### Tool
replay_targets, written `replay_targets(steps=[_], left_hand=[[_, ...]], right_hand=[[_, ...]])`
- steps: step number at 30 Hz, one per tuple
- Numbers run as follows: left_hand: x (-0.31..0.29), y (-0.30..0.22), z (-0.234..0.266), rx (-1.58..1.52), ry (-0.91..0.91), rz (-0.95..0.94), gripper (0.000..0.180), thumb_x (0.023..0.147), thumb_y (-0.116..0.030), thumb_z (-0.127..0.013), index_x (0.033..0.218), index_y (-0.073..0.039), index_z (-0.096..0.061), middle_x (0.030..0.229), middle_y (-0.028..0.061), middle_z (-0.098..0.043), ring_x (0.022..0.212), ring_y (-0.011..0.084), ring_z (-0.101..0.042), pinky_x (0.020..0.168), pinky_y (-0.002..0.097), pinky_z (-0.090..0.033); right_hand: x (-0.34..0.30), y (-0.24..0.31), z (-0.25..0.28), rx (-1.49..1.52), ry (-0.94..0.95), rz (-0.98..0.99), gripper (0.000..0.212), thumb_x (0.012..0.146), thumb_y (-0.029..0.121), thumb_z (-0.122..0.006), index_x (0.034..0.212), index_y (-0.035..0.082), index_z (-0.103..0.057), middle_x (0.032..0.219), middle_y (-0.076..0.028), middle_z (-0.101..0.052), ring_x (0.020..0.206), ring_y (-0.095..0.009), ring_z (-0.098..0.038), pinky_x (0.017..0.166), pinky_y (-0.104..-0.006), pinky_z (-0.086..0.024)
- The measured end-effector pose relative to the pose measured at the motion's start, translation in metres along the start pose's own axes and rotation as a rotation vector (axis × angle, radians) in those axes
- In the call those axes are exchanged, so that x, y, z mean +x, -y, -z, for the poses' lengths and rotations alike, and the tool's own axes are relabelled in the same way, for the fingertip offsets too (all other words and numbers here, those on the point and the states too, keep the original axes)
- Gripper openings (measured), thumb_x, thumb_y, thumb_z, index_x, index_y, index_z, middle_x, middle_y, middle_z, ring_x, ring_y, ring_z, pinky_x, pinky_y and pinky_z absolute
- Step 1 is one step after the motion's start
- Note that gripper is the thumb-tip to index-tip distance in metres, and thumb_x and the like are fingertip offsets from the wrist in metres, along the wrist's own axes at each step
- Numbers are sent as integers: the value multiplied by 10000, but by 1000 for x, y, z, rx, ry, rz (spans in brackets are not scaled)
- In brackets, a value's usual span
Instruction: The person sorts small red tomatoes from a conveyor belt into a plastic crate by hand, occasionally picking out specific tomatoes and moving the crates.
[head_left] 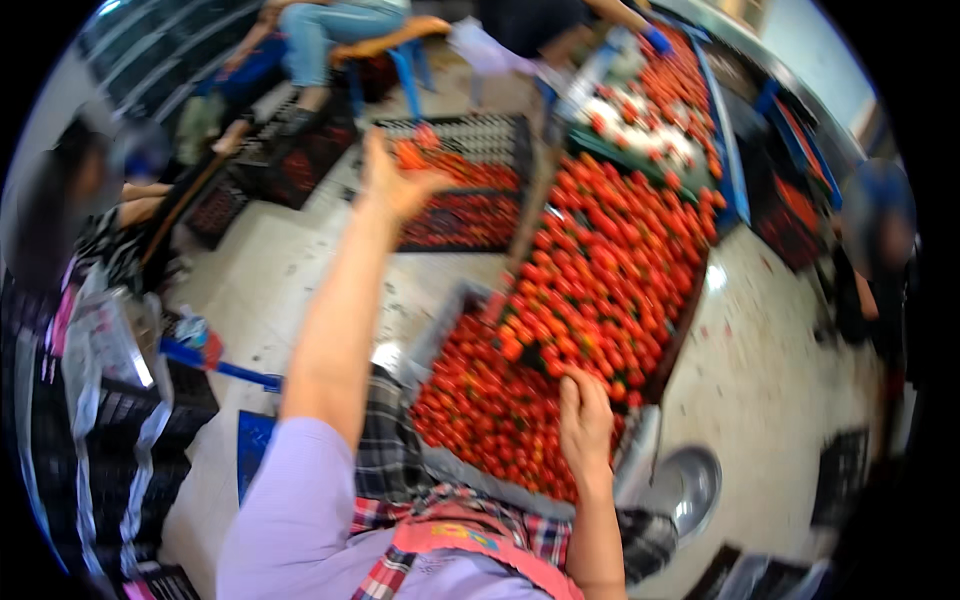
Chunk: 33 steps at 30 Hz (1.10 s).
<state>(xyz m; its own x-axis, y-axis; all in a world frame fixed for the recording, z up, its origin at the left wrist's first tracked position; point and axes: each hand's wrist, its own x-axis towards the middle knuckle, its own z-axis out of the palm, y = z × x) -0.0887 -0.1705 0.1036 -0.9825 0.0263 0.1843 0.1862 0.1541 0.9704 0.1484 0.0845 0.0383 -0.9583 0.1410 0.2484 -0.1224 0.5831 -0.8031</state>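
Note:
My left hand (395,182) is stretched out at the upper left, thumb and fingers apart, over a black plastic crate (515,150) with orange-red peppers in it. A loose red pepper (427,137) shows just beyond its fingers; whether it touches the crate I cannot tell. Close to my body, my right hand (590,420) has its fingers drawn together at the near edge of a heap of small red peppers (620,270). Blur hides what is between those fingers. Below the heap, a grey tub (465,463) full of smaller dark-red peppers sits before me.
Beyond the heap are a white mound (640,130) dotted with red pieces and a co-worker's blue-gloved hand (657,40). A metal bowl (690,488) rests on the floor at right. Stacked black crates (130,440) stand at left, and a blue stool (405,75) at the back.

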Motion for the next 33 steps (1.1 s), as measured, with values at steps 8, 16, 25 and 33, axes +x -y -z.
replay_targets(steps=[8,16,25,33], left_hand=[[-61,-2,-141,900,449,-562,110,767,-86,-601,866,-42,-620,843,114,-612,852,219,-605,695,337,-501],[-77,32,-174,1462,424,-801,67,734,-142,-559,775,-90,-548,663,50,-611,667,181,-605,558,303,-481],[-56,-32,-111,1204,559,-329,241,694,-15,-621,923,-66,-566,865,93,-595,740,260,-615,638,378,-498],[-46,-44,-169,627,288,-206,351,814,-256,-647,1089,-45,-590,1016,162,-618,955,303,-602,805,357,-490]], right_hand=[[2,-32,48,-39,-149,-179,215,912,162,-513,993,-13,-608,964,-157,-613,869,-304,-590,772,-370,-461],[-8,-47,38,28,-236,-246,195,913,132,-517,984,-16,-624,897,-133,-641,815,-226,-614,733,-311,-480],[1,-36,41,-16,-255,-160,160,883,121,-561,902,-21,-632,819,-132,-636,753,-262,-601,688,-349,-469],[61,-49,32,-486,-380,6,361,860,167,-576,1192,38,-514,1316,-199,-369,1225,-392,-330,1011,-461,-314]])
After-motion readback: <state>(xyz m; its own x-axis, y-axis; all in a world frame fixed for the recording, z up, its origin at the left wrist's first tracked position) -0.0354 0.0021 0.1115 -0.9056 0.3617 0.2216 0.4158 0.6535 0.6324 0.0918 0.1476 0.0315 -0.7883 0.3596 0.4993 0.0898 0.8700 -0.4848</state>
